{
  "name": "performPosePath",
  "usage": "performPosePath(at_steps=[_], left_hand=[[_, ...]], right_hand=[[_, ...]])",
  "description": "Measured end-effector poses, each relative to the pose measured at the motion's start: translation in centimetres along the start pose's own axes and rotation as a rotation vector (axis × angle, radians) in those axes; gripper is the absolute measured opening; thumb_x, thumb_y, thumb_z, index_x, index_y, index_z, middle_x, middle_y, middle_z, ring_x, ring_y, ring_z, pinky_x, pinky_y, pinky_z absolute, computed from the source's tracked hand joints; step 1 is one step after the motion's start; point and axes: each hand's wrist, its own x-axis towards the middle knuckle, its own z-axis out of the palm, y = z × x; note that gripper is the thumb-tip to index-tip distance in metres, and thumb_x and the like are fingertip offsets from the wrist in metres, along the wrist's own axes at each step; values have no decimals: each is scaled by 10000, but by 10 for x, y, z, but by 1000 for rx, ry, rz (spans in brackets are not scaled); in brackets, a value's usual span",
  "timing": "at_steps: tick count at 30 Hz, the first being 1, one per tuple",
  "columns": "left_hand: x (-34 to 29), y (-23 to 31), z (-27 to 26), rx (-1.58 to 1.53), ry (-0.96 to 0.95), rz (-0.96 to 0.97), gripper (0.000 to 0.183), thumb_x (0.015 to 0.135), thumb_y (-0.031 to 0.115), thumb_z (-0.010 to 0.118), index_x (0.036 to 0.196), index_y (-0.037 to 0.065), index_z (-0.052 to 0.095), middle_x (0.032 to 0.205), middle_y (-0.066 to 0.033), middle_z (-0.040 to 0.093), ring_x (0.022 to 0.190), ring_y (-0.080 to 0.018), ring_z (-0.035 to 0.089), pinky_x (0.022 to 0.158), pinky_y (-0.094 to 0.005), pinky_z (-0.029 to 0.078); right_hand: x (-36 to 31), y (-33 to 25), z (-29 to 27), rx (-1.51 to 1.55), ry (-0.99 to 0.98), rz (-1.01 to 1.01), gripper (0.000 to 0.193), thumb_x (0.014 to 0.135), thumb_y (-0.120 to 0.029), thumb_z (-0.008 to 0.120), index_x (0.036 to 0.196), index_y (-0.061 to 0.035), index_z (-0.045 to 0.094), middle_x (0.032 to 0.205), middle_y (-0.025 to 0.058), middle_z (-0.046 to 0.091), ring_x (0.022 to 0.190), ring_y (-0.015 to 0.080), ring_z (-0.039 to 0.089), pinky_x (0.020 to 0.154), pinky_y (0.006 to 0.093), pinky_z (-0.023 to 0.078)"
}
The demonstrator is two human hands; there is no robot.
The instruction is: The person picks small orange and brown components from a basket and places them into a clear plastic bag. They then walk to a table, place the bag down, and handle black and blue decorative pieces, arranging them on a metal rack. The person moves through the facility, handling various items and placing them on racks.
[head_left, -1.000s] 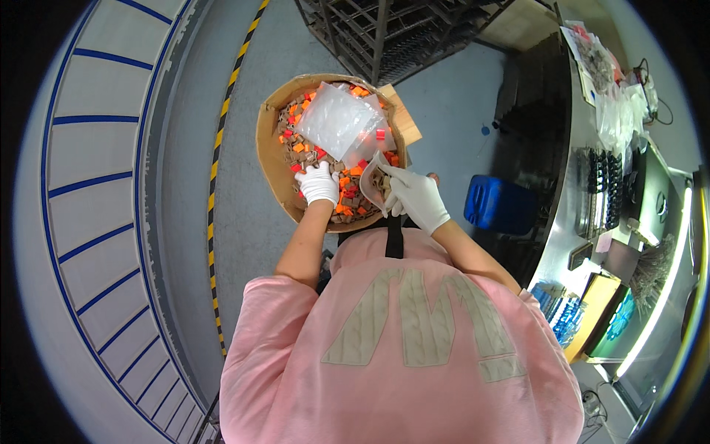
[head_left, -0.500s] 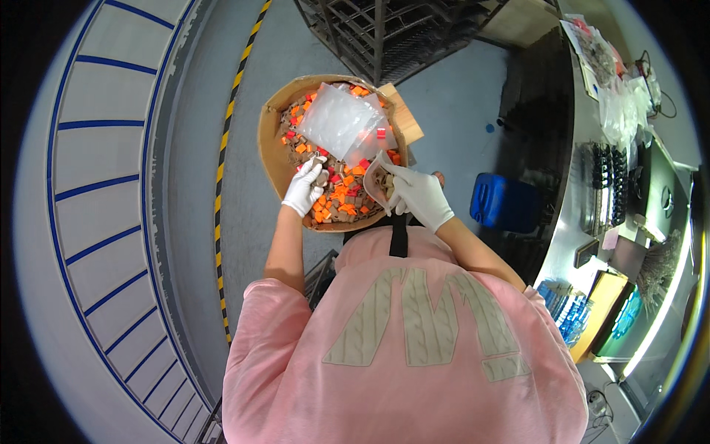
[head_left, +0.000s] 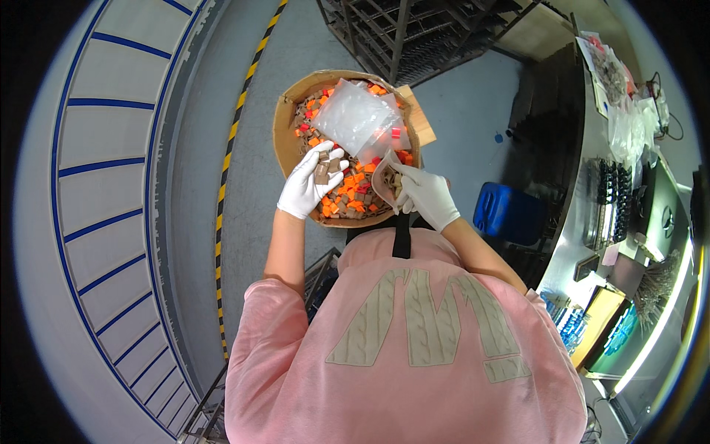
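A cardboard box [head_left: 288, 144] in front of me holds many small orange, red and brown pieces [head_left: 356, 185]. My left hand [head_left: 303, 185], in a white glove, is palm up over the box's near left part. Several small brown block-like pieces [head_left: 323, 172] rest in its palm and fingers. Gloved in white too, my right hand [head_left: 427, 195] grips the edge of a small clear plastic bag [head_left: 382, 180] at the box's right side. The bag's mouth gapes, and brown pieces show inside. Larger clear plastic bags [head_left: 355, 117] lie on the pieces at the back.
Beyond the box stands a dark metal rack [head_left: 399, 44]. A piece of wood or cardboard [head_left: 418, 117] sits against the box's right side. A blue plastic container [head_left: 509, 213] stands by the metal workbench [head_left: 566, 229] at right. Yellow-black tape [head_left: 235, 126] marks the floor at left.
My left hand has risen from the pieces and turned palm up, with brown pieces now showing in it. My right hand still grips the small bag. The whole view has shifted slightly.
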Motion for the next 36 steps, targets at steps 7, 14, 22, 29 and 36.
performPosePath(at_steps=[7,14,22,29,36], left_hand=[[-13,-12,53,-117,137,-19,444,1075,412,383,1261,33,521,1360,-181,569,1235,-343,575,1025,-493,500],[-23,-45,96,-21,197,54,425,1100,360,344,1255,4,517,1459,-154,491,1332,-317,469,1103,-376,372],[-27,-23,67,52,256,127,324,1075,321,445,1171,52,599,1254,-143,654,1110,-245,660,892,-329,552],[28,-23,-46,1128,632,281,159,918,141,567,848,72,693,838,-45,683,773,-173,629,758,-333,530],[52,-91,-80,2231,617,-89,526,810,301,763,1227,59,554,1267,-194,509,1113,-386,553,892,-468,540]], right_hand=[[6,3,11,-4,18,-48,400,978,-128,437,1328,-20,597,668,121,692,552,169,657,562,281,530],[16,10,26,-29,53,-154,382,945,-118,466,1261,47,602,703,152,705,573,215,687,582,327,549],[9,2,20,145,5,-4,399,969,-126,445,1310,23,589,676,124,694,544,185,653,551,276,519],[4,1,14,102,31,22,411,987,-132,426,1348,-14,584,668,114,687,523,150,620,551,261,510],[-4,6,6,66,69,27,408,987,-127,426,1348,-60,603,650,107,686,505,127,613,533,248,508]])
